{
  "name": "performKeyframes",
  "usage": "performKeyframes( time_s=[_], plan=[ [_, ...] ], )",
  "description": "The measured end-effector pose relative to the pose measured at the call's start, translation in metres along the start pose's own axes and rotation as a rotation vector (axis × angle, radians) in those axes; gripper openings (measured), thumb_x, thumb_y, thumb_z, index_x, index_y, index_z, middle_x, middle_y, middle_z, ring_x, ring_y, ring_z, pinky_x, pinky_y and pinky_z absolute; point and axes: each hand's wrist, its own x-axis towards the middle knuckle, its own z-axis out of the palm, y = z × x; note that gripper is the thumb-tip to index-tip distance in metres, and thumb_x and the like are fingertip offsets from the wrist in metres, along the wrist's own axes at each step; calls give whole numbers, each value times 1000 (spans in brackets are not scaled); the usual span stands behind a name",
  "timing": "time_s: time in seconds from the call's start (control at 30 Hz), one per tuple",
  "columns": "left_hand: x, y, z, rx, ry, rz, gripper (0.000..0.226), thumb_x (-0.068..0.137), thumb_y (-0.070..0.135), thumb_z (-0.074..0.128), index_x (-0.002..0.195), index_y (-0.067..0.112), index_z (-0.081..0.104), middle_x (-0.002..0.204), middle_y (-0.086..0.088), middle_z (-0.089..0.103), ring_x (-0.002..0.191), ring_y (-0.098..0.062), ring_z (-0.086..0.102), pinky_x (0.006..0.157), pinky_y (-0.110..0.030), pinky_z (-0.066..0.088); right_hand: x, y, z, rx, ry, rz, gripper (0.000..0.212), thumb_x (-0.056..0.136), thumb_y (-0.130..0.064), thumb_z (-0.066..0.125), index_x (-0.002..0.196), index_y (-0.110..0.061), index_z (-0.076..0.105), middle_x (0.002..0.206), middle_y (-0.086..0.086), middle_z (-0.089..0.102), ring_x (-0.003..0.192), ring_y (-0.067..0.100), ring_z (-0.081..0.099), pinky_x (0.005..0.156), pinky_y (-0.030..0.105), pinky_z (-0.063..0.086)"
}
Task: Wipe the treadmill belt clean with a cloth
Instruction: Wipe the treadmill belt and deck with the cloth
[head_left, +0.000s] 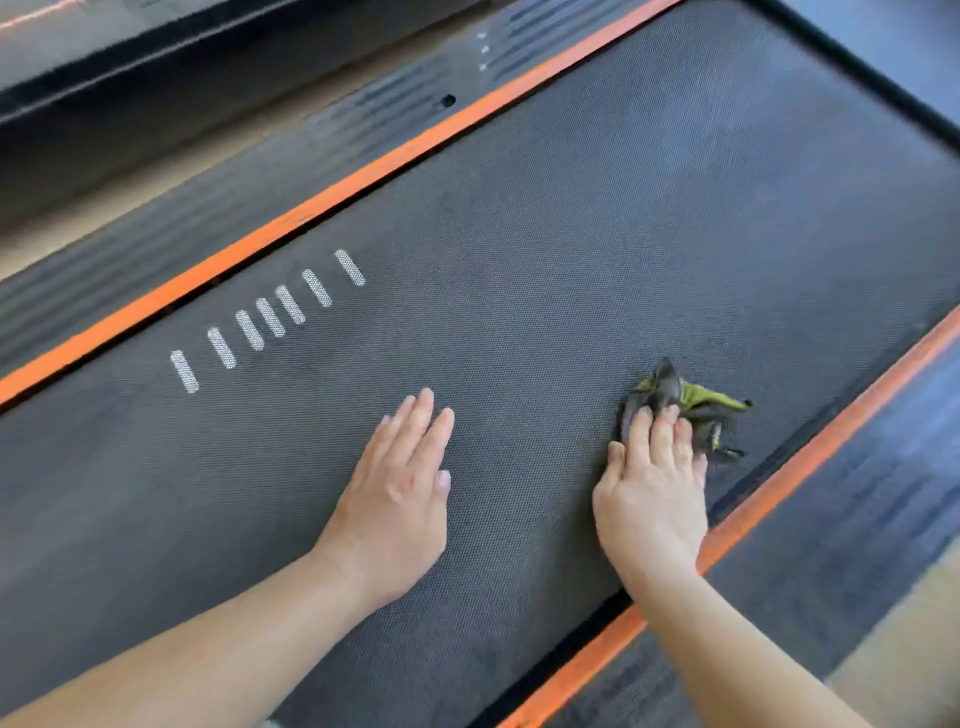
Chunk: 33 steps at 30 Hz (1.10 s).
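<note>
The dark textured treadmill belt (597, 218) fills most of the head view, running from lower left to upper right. A crumpled dark grey and yellow-green cloth (685, 402) lies on the belt near its right edge. My right hand (649, 493) presses down on the near part of the cloth, fingers laid over it. My left hand (400, 493) rests flat on the bare belt to the left, palm down, fingers together, holding nothing.
Orange strips (332, 200) border the belt on both sides, with ribbed dark side rails (218, 208) beyond them. Several white dash marks (270, 317) are printed on the belt near the left strip. Tan floor (909, 649) shows at lower right.
</note>
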Motion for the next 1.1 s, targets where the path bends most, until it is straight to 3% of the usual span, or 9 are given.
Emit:
performKeyframes(
  time_s=[0.07, 0.23, 0.3, 0.57, 0.63, 0.83, 0.9, 1.0, 1.1],
  plan=[
    [-24, 6, -3, 33, -16, -3, 64, 102, 34, 18, 163, 14, 17, 172, -2, -1, 158, -14, -8, 129, -37, -1, -48, -34, 18, 34, 9, -97, 62, 101, -36, 29, 151, -4, 50, 162, 18, 39, 149, 38, 38, 121, 54, 24],
    [-69, -15, -8, 155, -66, 36, 66, 101, 35, 20, 162, 12, 23, 172, -4, 3, 158, -17, -3, 127, -38, 4, -145, -44, 28, -35, -279, -835, 53, 97, -39, 49, 145, -19, 60, 159, 2, 47, 151, 23, 38, 119, 46, 28],
    [-67, -32, -8, 187, -91, 59, 67, 101, 38, 18, 163, 14, 18, 172, -2, -3, 158, -16, -9, 126, -37, -1, -118, -19, 29, -81, -206, -893, 53, 98, -42, 47, 148, -26, 56, 161, -5, 44, 151, 16, 37, 120, 43, 27],
    [-29, -81, -23, 184, -88, 150, 64, 110, 34, 24, 162, 21, -11, 166, 3, -32, 148, -10, -37, 123, -32, -18, -39, -38, 16, 46, 39, 91, 58, 110, -35, 25, 165, -17, 23, 174, 2, 7, 160, 21, 6, 129, 43, 6],
    [-19, -97, -29, 184, -37, 172, 65, 110, 33, 25, 163, 20, -8, 167, 2, -29, 150, -12, -34, 122, -32, -19, -69, -83, 42, 63, 129, 105, 56, 109, -31, 26, 160, -11, 36, 171, 8, 22, 158, 27, 19, 127, 44, 11],
    [-28, -120, -24, 108, -40, 203, 65, 110, 35, 26, 164, 20, -6, 167, 1, -27, 151, -13, -32, 119, -29, -23, -131, -84, 58, -288, -12, -590, 54, 103, -38, 38, 146, -11, 59, 157, 9, 50, 146, 27, 46, 119, 45, 27],
    [-38, -123, -19, 49, -55, 221, 64, 110, 35, 26, 164, 21, -5, 167, 3, -28, 150, -11, -34, 119, -29, -22, -109, -42, 37, -393, 67, -403, 57, 104, -38, 31, 148, -10, 55, 156, 11, 51, 146, 26, 46, 122, 43, 21],
    [-55, -125, -14, 8, -60, 250, 64, 110, 34, 28, 164, 22, -5, 166, 5, -28, 149, -8, -35, 119, -27, -22, -101, -22, 19, -301, -36, 197, 59, 110, -37, 22, 162, -11, 25, 169, 12, 26, 157, 25, 20, 128, 43, 9],
    [-65, -123, -10, -62, -54, 254, 64, 110, 32, 29, 163, 23, -5, 166, 6, -27, 148, -6, -35, 119, -26, -21, -133, -58, 50, -122, 54, 253, 59, 109, -34, 20, 159, -6, 32, 167, 18, 29, 155, 31, 27, 127, 46, 16]
  ],
)
